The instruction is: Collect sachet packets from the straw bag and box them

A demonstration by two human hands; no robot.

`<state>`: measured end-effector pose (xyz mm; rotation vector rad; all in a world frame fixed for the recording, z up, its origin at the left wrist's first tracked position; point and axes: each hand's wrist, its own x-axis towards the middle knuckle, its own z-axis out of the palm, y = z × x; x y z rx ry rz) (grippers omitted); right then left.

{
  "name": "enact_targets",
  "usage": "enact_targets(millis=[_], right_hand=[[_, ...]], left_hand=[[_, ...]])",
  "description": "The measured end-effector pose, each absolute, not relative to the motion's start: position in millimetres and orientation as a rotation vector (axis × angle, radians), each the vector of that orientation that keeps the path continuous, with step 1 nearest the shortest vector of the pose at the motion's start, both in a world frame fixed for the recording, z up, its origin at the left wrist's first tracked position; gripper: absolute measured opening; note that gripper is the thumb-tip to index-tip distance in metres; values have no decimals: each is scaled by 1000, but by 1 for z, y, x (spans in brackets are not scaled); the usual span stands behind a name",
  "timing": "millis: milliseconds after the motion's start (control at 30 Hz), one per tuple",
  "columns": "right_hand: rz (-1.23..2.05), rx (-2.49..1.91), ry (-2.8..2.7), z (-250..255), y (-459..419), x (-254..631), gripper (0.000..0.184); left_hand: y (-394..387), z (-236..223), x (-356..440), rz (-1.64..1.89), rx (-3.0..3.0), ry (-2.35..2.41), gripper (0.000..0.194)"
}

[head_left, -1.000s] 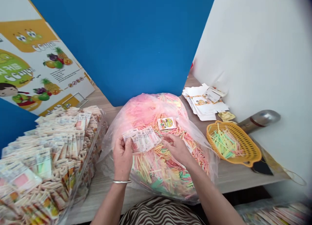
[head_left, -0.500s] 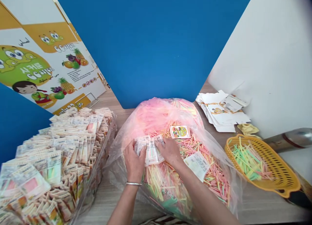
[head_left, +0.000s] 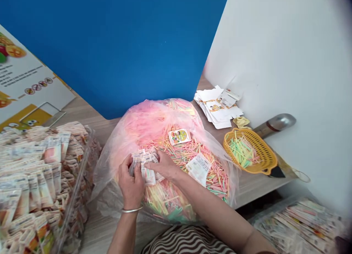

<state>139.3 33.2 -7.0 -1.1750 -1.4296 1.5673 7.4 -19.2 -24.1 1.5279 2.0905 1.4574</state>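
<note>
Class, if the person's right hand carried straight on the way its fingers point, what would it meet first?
The strip of paper sachets held in the left hand; the right hand's fingers seem to touch it, though depth is unclear.

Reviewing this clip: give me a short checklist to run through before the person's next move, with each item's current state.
1. Packet strip in hand: ok, left hand grips it, right hand touches it.
2. Packet contents: cannot tell, hidden by the hands.
3. Bag open: ok, sticks exposed.
4. Sticks free of paper: not ok, a card and a printed sheet lie on them.
5. Basket upright: ok, sticks inside.
</note>
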Motion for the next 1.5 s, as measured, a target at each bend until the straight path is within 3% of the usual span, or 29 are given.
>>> enact_targets(millis=[100, 200, 333, 400, 467, 533, 767, 967, 1167, 1300, 1433, 1500], right_hand=[[1693, -967, -1301, -3, 24, 145, 39], [1604, -866, -1373, -2, 14, 156, 48], [1402, -846, -1652, -4, 6, 166, 44], [1398, -870, -1646, -6, 6, 165, 60], [1487, -907, -1532, -9, 7, 161, 75], [1572, -943, -1413, -13, 11, 158, 77], [1895, -840, -1408, -5, 19, 162, 39], [1585, -789, -1531, 18, 6, 172, 29], [1528, -798, -1620, -8, 8, 171, 39], [1522, -780, -1602, -15, 4, 169, 38], [1503, -682, -1478, -2, -3, 163, 50], [1513, -622, -1417, 3, -4, 159, 58]], left_hand=[[-25, -22, 7, 1548, 1405, 1851, 55], [-32, -16, 3, 1533, 1236, 1575, 78], [-39, -8, -5, 1416, 1018, 1364, 105], [-40, -5, -7, 1376, 952, 1335, 107], [-40, -2, -6, 1355, 923, 1342, 103], [-41, -1, -3, 1346, 916, 1346, 99], [-46, -2, 11, 1485, 1008, 1443, 84], [-48, 14, 8, 1452, 1116, 1316, 102], [-49, 2, -3, 1246, 1314, 1394, 63], [-51, -8, -3, 1203, 1560, 1449, 61], [-53, -8, -3, 1293, 1611, 1548, 37], [-54, -4, -4, 1338, 1567, 1553, 36]])
